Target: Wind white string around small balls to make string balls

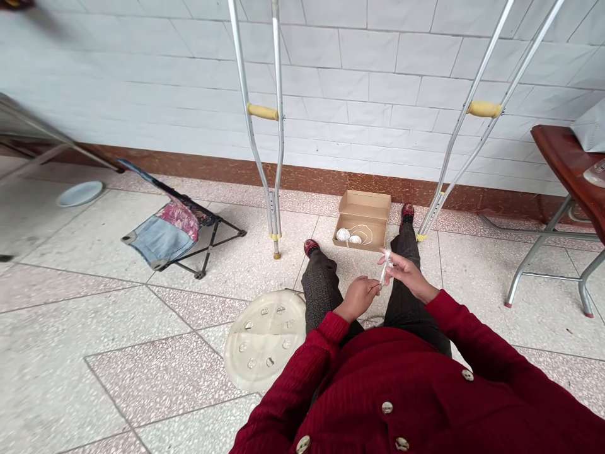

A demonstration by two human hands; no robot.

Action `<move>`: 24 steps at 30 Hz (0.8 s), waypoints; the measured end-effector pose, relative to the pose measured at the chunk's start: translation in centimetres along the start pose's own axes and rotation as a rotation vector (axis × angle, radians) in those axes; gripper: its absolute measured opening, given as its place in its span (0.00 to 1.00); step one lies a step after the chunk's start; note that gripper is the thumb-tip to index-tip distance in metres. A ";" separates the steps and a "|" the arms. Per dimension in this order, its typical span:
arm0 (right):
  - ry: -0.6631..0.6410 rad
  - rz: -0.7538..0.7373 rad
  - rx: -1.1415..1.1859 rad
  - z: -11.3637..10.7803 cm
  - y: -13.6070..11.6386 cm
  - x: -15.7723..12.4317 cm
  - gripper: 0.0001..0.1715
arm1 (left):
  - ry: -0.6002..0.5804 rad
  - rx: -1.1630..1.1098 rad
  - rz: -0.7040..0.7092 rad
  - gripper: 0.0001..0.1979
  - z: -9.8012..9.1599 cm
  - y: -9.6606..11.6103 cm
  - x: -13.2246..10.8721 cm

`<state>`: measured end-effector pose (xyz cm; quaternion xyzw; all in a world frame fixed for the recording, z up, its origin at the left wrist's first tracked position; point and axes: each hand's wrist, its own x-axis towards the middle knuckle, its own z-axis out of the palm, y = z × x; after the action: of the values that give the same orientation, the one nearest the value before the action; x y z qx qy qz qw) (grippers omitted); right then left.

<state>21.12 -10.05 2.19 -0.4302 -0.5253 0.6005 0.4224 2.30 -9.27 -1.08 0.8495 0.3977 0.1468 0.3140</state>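
My left hand is closed in front of my lap, its fingertips pinching the lower end of a small strip of white yarn work. On the other side, my right hand grips the strip's upper part between thumb and fingers, with the index finger stretched out. Whether a thin tool is in either hand is too small to tell. Beyond the hands, an open cardboard box stands on the floor between my feet. White balls of yarn lie in it, with a loose strand curling beside them.
Two crutches with yellow grips, one on the left and one on the right, lean at the tiled wall. A round stool is beside my left leg. Farther left stands a folding chair; a red-brown table is at right.
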 end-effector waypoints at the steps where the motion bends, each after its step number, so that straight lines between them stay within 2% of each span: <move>1: -0.001 0.001 -0.080 -0.3 0.8 0.3 0.35 | -0.003 0.005 0.009 0.16 -0.1 0.3 -0.2; 4: -0.079 0.079 -0.248 -1.0 3.4 0.0 0.40 | 0.009 0.035 0.033 0.14 -1.2 0.9 -0.5; 7: -0.226 0.191 -0.267 -0.7 4.8 -1.7 0.37 | 0.043 0.107 0.066 0.14 -2.7 0.8 -0.5; 9: -0.325 0.239 -0.197 -0.2 4.5 -3.0 0.35 | 0.065 0.111 0.068 0.14 -3.3 0.5 -0.3; 12: -0.432 0.269 0.003 0.7 2.3 -4.4 0.36 | 0.077 0.036 0.039 0.14 -3.3 0.0 0.0; 16: -0.393 0.226 0.203 1.1 -1.6 -4.6 0.38 | 0.073 -0.038 -0.007 0.17 -2.3 0.1 0.0; 18: -0.348 0.182 0.236 0.9 -2.5 -3.8 0.40 | 0.064 -0.058 -0.022 0.18 -1.5 0.6 -0.4; 21: -0.265 0.120 0.169 0.2 -1.9 -2.0 0.44 | 0.032 -0.072 -0.017 0.17 -0.6 1.4 -1.2; 24: -0.174 0.095 -0.081 -0.4 0.5 -0.7 0.46 | 0.010 -0.070 -0.009 0.15 -0.4 1.9 -2.1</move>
<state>21.67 -10.70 1.69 -0.4175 -0.5628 0.6332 0.3287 1.90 -11.61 0.47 0.8355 0.3977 0.1634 0.3422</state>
